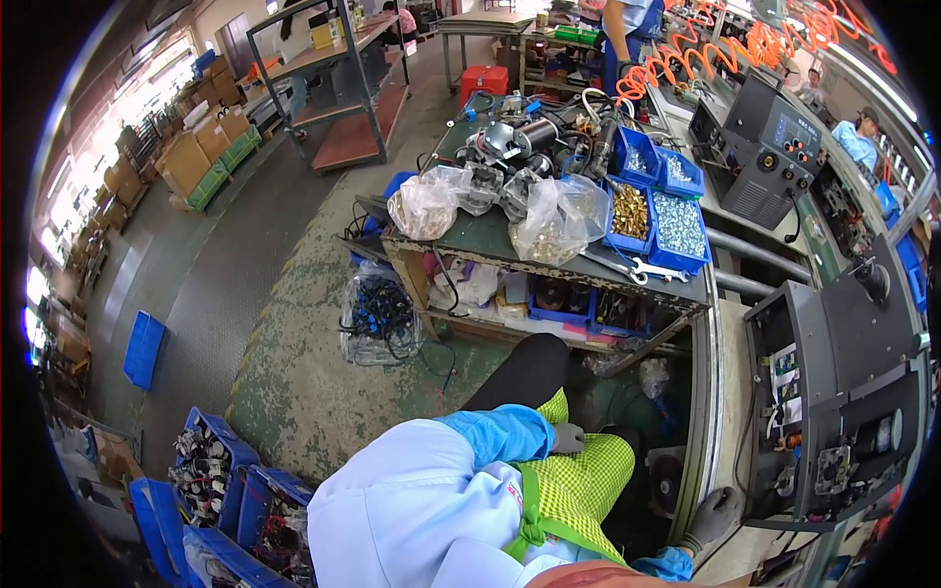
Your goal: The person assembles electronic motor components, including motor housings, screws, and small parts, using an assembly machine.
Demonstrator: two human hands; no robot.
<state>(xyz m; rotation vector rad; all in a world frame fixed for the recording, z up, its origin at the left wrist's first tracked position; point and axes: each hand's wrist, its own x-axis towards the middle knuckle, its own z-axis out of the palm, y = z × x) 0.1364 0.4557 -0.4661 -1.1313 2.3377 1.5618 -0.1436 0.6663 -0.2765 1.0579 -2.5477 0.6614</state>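
My left hand [569, 438], in a grey glove, rests on the yellow-green checked apron [598, 475] over my lap. Its fingers look curled in, and I see nothing in them. In a grey glove too, my right hand [714, 516] lies on the metal bench edge at the lower right, fingers stretched out and holding nothing. Right beside it stands an opened dark grey machine housing [833, 412], with wiring, small boards and metal parts showing inside. Both forearms wear blue sleeves.
Ahead is a worktable [470, 235] with motor parts, plastic bags, blue bins of brass fittings [630, 213] and screws, and a wrench [652, 271]. A dark machine with a control panel [784, 147] stands at the right. Blue crates [211, 470] sit at the lower left; co-workers are further off.
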